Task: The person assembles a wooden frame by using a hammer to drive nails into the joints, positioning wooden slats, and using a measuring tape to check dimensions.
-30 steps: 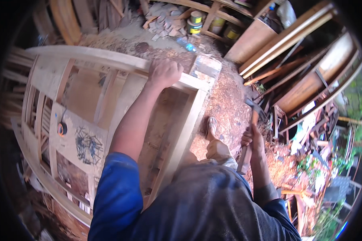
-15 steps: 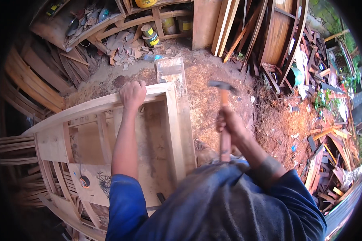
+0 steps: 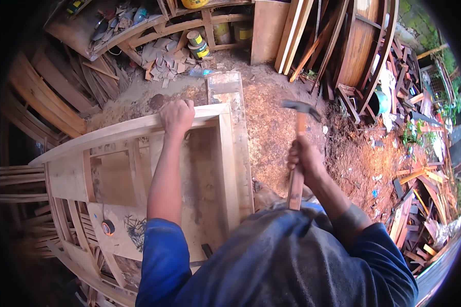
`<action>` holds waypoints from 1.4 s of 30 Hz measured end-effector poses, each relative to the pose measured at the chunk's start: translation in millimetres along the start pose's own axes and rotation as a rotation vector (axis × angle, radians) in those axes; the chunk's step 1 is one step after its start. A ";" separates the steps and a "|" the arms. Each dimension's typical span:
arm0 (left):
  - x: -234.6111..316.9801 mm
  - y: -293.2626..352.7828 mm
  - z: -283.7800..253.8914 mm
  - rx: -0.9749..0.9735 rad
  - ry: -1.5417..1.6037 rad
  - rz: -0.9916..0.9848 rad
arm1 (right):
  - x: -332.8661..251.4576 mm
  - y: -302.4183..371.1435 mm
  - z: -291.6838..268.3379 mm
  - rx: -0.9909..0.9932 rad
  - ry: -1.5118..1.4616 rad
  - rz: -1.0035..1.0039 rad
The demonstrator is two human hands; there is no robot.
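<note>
My left hand [image 3: 177, 116] is closed over the far rail of a pale wooden frame [image 3: 228, 169], close to its right corner. In my right hand [image 3: 305, 157], fingers wrapped round the wooden handle, is a claw hammer [image 3: 301, 124]. Its dark metal head points away from me, above the floor to the right of the frame and apart from it. Beneath the frame's right side runs a worn plank [image 3: 242, 158]. On a panel within the framework lie a heap of nails [image 3: 135, 231] and a round black-and-orange tape measure [image 3: 108, 227].
Stacked boards [image 3: 48, 100] line the left side. Paint cans [image 3: 198, 47] stand at the back beside wood scraps [image 3: 161, 59]. Tall planks [image 3: 292, 36] lean at the back right, and a scrap-wood pile [image 3: 420, 210] lies to the right. A small dark piece [image 3: 206, 250] rests near my body.
My right hand has carried the hammer a little to the right, away from the frame. My left hand keeps its hold on the rail. The whole view has shifted slightly.
</note>
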State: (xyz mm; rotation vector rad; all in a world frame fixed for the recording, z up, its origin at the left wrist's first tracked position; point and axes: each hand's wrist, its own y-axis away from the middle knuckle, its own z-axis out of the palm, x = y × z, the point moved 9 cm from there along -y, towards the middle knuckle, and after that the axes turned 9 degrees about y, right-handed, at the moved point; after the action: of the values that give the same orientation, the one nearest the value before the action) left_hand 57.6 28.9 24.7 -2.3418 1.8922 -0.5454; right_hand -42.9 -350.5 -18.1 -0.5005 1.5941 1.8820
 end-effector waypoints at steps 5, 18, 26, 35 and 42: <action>4.1 -2.8 3.7 0.010 0.001 -0.019 | 34.5 11.8 74.7 0.000 -0.048 -0.046; -9.5 3.6 0.1 -0.087 -0.023 -0.160 | 22.3 -1.9 63.5 -0.369 0.122 0.217; 5.9 173.6 -18.8 0.080 0.858 -0.316 | 15.4 -53.9 -101.7 -0.080 -0.107 0.284; -5.6 162.7 63.8 0.005 1.046 -0.655 | 61.4 -97.6 -285.4 -0.090 -0.395 0.615; -1.5 130.7 77.4 -0.045 0.925 -0.769 | 63.6 -70.5 -343.9 0.015 -0.277 0.604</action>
State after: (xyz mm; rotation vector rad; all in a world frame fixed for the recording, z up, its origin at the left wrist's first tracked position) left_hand -39.3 -12.3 -84.8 -3.0995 1.0135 -1.9189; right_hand -77.8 -666.2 -180.5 0.2822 1.6808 2.2400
